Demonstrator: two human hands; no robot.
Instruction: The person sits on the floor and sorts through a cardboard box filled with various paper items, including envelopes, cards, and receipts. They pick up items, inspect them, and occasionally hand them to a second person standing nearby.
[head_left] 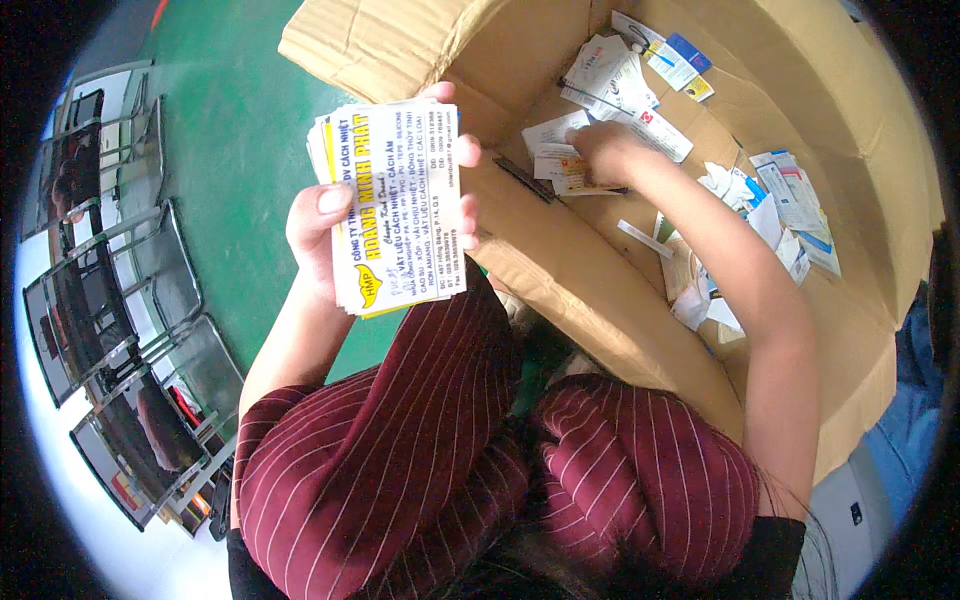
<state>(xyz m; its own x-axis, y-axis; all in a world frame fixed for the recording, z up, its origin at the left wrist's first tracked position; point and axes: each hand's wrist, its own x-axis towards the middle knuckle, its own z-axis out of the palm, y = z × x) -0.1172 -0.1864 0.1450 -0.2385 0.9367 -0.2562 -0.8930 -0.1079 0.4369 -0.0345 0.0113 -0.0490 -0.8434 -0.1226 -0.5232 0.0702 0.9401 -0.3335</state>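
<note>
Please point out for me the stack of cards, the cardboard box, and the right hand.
stack of cards (400, 210): head view, on the face of the top card.
cardboard box (570, 270): head view, on its bare near wall.
right hand (605, 150): head view, on the back of the hand.

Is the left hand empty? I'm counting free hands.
No, the left hand grips a stack of cards.
</note>
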